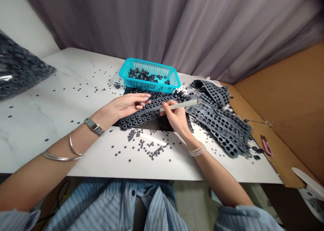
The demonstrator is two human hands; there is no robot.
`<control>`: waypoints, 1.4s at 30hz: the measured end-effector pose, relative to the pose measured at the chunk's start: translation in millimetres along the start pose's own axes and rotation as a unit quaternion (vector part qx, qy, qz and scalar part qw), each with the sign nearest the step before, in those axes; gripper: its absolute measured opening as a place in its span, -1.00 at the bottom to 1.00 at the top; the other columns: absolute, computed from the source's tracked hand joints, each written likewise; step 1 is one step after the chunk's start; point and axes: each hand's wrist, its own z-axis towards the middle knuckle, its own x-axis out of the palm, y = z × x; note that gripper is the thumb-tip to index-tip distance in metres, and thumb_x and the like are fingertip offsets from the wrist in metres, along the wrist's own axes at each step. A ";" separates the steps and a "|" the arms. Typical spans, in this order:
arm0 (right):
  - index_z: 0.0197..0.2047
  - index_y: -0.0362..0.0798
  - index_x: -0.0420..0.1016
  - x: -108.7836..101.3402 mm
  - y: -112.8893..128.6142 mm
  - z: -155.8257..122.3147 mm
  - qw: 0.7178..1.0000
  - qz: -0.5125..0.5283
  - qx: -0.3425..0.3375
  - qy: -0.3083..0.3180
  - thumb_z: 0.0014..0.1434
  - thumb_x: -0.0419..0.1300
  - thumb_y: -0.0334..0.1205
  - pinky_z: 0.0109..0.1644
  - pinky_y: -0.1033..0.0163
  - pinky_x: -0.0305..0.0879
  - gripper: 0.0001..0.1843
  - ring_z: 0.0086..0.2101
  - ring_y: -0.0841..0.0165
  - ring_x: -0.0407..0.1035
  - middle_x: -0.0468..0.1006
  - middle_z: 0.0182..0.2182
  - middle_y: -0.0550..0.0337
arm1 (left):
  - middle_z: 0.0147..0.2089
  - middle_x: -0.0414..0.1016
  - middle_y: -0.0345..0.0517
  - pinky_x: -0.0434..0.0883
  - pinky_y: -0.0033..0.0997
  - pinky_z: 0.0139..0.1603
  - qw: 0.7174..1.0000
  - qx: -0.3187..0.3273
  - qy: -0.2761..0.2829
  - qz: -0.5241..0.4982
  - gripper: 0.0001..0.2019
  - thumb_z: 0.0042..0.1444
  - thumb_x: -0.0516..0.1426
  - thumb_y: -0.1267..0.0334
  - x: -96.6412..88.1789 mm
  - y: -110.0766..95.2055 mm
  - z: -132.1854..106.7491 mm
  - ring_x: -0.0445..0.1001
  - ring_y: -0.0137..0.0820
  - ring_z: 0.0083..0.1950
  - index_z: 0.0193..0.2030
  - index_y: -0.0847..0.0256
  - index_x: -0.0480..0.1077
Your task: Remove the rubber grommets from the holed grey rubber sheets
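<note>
Black rubber strip of little rings (144, 113) lies on the table, right under both hands. The left hand (128, 105) is half curled, with its fingertips (148, 96) at the strip, but you cannot tell if it has a firm hold. The right hand (176, 117) is closed around a long white stick (180, 105), held like a pen. A shiny silver watch (94, 126) and two thin silver bangles (68, 155) sit on the left arm. Tiny black rubber dots (149, 145) are spread over the white marble-look table (50, 99) near the hands. To the right is a messy pile of dark gray rubber sheets full of holes (217, 123). Farther on, a bright blue plastic basket (149, 67) holds more black rings.
</note>
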 end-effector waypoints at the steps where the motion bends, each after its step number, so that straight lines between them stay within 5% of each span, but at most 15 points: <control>1: -0.44 -0.02 0.37 -0.9 0.1 0.5 1.000 0.001 0.003 -0.004 0.24 0.14 0.02 -0.37 0.27 0.22 -0.68 -0.51 0.36 0.37 0.51 -0.58 0.23 | -0.13 0.53 0.11 0.29 -0.53 -0.50 1.000 -0.005 0.007 -0.005 -0.85 0.01 0.28 0.48 0.6 1.4 0.2 0.49 -0.37 -0.17 -0.25 0.27 0.59; 9: -0.45 -0.01 0.37 -1.1 -1.8 3.5 1.000 0.002 0.003 -0.016 0.24 0.13 0.00 -0.37 0.27 0.22 -0.68 -0.52 0.35 0.37 0.51 -0.59 0.24 | -0.17 0.58 0.04 0.51 -0.40 -0.04 0.998 -0.025 0.021 -0.057 -0.96 0.10 0.26 0.44 6.4 6.3 -3.9 0.54 -0.39 -0.11 -0.33 0.28 0.56; 14: -0.46 -0.01 0.37 0.2 -4.6 4.9 1.000 -0.006 -0.001 -0.012 0.24 0.13 0.00 -0.39 0.27 0.20 -0.67 -0.53 0.35 0.35 0.51 -0.59 0.23 | -0.16 0.58 0.11 0.52 -0.36 0.05 0.994 -0.042 0.017 -0.097 -0.97 0.12 0.24 0.43 11.1 5.4 -7.5 0.54 -0.32 -0.04 -0.32 0.32 0.54; 20: -0.43 -0.01 0.37 4.8 -9.0 6.1 1.000 -0.010 -0.003 0.014 0.26 0.11 0.02 -0.35 0.27 0.23 -0.67 -0.51 0.35 0.37 0.52 -0.57 0.25 | -0.23 0.50 0.14 0.53 -0.32 -0.23 0.994 -0.029 -0.017 -0.105 -0.79 -0.15 0.09 0.59 7.8 0.7 -5.5 0.52 -0.28 -0.15 -0.41 0.30 0.47; 24: -0.43 -0.02 0.39 7.9 -8.1 5.8 0.998 -0.044 -0.025 0.047 0.28 0.10 -0.01 -0.36 0.28 0.20 -0.68 -0.51 0.37 0.35 0.52 -0.57 0.24 | -0.47 0.37 -0.06 0.29 -0.37 -0.50 0.992 0.021 -0.066 0.106 -0.96 -0.09 0.16 0.38 8.0 0.6 -4.7 0.32 -0.39 -0.43 -0.51 0.23 0.43; 26: -0.45 -0.02 0.38 8.7 -7.3 5.5 0.996 -0.058 -0.040 0.055 0.29 0.09 -0.03 -0.37 0.28 0.17 -0.67 -0.53 0.38 0.33 0.51 -0.57 0.24 | -0.48 0.40 -0.11 0.29 -0.35 -0.41 0.944 0.082 -0.085 0.307 -0.91 -0.03 0.21 0.25 11.7 3.6 -7.0 0.34 -0.36 -0.40 -0.45 0.21 0.50; 28: -0.47 -0.02 0.36 9.2 -6.9 5.3 0.995 -0.067 -0.052 0.059 0.29 0.08 -0.04 -0.39 0.29 0.14 -0.66 -0.53 0.39 0.32 0.51 -0.57 0.24 | -0.38 0.50 -0.09 0.33 -0.30 -0.24 0.861 0.155 -0.079 0.479 -0.85 0.01 0.22 0.20 15.8 8.4 -9.8 0.42 -0.29 -0.28 -0.34 0.19 0.58; 30: -0.47 -0.03 0.36 9.7 -6.7 5.3 0.994 -0.070 -0.059 0.063 0.29 0.09 -0.06 -0.38 0.30 0.14 -0.67 -0.52 0.39 0.32 0.51 -0.56 0.24 | -0.26 0.54 -0.04 0.34 -0.27 -0.11 0.786 0.204 -0.064 0.581 -0.80 0.04 0.20 0.22 18.7 13.5 -11.8 0.47 -0.23 -0.17 -0.23 0.21 0.60; 32: -0.46 -0.03 0.35 10.4 -6.1 5.5 0.993 -0.073 -0.062 0.066 0.28 0.09 -0.08 -0.38 0.30 0.13 -0.69 -0.52 0.40 0.32 0.51 -0.56 0.24 | -0.20 0.53 0.00 0.35 -0.28 -0.08 0.739 0.220 -0.057 0.634 -0.76 0.07 0.19 0.24 20.1 17.4 -12.3 0.48 -0.22 -0.13 -0.15 0.25 0.60; 38: -0.48 -0.01 0.30 13.8 -1.3 4.9 0.988 -0.110 -0.080 0.071 0.28 0.08 -0.16 -0.39 0.29 0.08 -0.71 -0.52 0.39 0.25 0.40 -0.60 0.28 | -0.21 0.49 0.02 0.37 -0.27 -0.09 0.686 0.207 -0.039 0.696 -0.77 0.10 0.15 0.31 23.3 22.9 -6.9 0.49 -0.19 -0.11 -0.14 0.28 0.58; 42: -0.48 0.00 0.28 15.4 0.9 4.2 0.986 -0.112 -0.097 0.076 0.27 0.06 -0.21 -0.38 0.29 0.07 -0.74 -0.52 0.39 0.24 0.39 -0.57 0.27 | -0.21 0.51 0.09 0.37 -0.24 -0.10 0.676 0.189 -0.041 0.711 -0.78 0.12 0.10 0.36 29.3 25.0 -5.6 0.49 -0.15 -0.11 -0.18 0.32 0.56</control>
